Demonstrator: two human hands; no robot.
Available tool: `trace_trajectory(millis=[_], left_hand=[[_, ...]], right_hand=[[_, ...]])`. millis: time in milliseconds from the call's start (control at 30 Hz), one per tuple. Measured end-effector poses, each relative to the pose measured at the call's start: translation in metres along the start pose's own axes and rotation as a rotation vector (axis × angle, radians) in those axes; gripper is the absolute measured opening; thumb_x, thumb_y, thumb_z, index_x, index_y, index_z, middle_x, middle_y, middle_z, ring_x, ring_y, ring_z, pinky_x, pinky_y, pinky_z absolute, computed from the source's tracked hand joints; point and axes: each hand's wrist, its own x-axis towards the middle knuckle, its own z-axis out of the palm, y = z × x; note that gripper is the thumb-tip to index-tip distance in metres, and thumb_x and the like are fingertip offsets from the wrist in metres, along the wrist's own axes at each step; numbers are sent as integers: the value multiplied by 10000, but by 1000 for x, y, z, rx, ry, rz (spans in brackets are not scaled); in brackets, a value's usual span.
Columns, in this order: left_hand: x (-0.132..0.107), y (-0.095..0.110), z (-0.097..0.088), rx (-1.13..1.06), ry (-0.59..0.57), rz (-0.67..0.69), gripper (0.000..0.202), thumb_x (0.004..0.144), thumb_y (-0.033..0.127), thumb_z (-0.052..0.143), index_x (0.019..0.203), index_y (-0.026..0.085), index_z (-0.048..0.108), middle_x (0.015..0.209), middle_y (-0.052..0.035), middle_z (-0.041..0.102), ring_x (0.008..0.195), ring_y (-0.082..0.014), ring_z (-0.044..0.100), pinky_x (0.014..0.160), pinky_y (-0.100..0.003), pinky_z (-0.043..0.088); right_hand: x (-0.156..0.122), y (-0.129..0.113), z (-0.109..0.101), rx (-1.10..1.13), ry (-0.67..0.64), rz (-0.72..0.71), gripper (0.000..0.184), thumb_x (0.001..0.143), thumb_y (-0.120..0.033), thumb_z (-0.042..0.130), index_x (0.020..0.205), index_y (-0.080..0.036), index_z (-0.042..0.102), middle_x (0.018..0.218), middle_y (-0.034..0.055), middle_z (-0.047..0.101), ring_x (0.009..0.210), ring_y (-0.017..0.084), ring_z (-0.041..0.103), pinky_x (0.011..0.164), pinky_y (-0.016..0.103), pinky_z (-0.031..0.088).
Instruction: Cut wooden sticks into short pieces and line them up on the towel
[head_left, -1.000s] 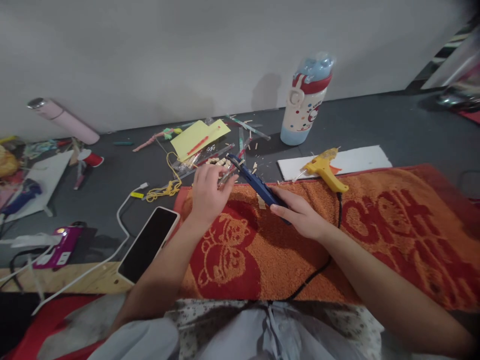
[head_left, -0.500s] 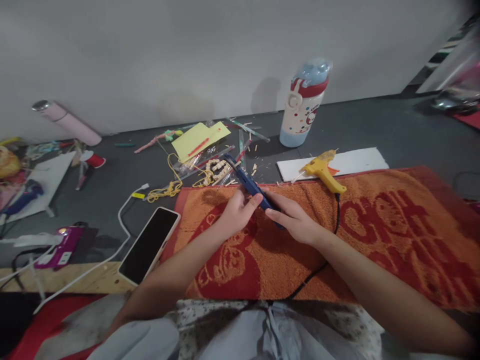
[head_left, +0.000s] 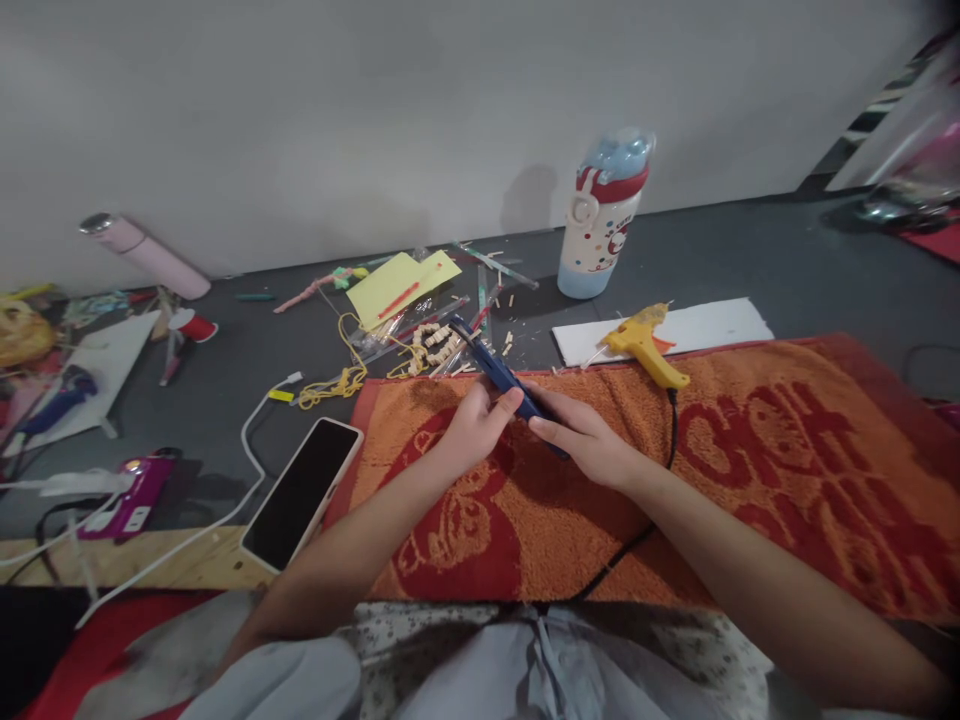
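Observation:
Both my hands hold a dark blue stapler (head_left: 493,368) above the orange and red towel (head_left: 592,540). It slants from upper left to lower right, its far end toward the bead pile. My left hand (head_left: 480,418) closes round its middle, thumb on top. Lower down, my right hand (head_left: 581,432) grips the near end, its thumb also on top. The fingers underneath are partly hidden. Just beyond the stapler's far end lies a ring of small pale wooden pieces (head_left: 442,340).
A yellow glue gun (head_left: 643,343) rests on a white board (head_left: 716,318), its black cord crossing the towel. Behind stands a bottle (head_left: 600,225). Left are a phone (head_left: 304,490), a white cable (head_left: 255,450), yellow string (head_left: 334,386), yellow paper (head_left: 382,285) and a pink flask (head_left: 154,255).
My view has shifted slightly, so the surroundings sit a little differently in the picture. Both hands keep the same hold on the stapler.

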Motion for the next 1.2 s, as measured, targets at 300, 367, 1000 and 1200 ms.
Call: trace_trajectory(millis=[300, 367, 1000, 1200], left_hand=[[-8, 30, -26, 956, 225, 304, 285, 946, 351, 385, 827, 178, 577, 772, -50, 634, 741, -160, 578, 720, -302, 446], [-5, 32, -34, 1094, 377, 462, 197, 930, 256, 408, 885, 165, 578, 856, -84, 636, 823, -179, 578, 774, -316, 447], [3, 29, -48, 1419, 275, 143, 269, 930, 229, 379, 819, 170, 617, 768, -96, 674, 736, -219, 637, 580, -295, 324], [1, 34, -44, 1433, 292, 109, 259, 917, 199, 386, 807, 181, 620, 740, -73, 680, 676, -188, 621, 563, -286, 278]], right_hand=[[0, 0, -2, -80, 77, -3, 514, 900, -486, 476, 1326, -201, 511, 1275, 110, 625, 1205, 298, 554, 1056, 486, 392], [-1, 1, -1, -103, 94, 1, 523, 901, -495, 470, 1329, -195, 503, 1307, 117, 603, 1222, 300, 542, 1065, 485, 382], [-5, 7, 4, -192, 31, -34, 547, 916, -492, 455, 1390, -220, 435, 1368, 129, 558, 1274, 305, 508, 1072, 515, 383], [-5, 6, 4, -189, 38, -30, 547, 914, -497, 453, 1388, -224, 445, 1373, 118, 559, 1280, 311, 503, 1078, 523, 375]])
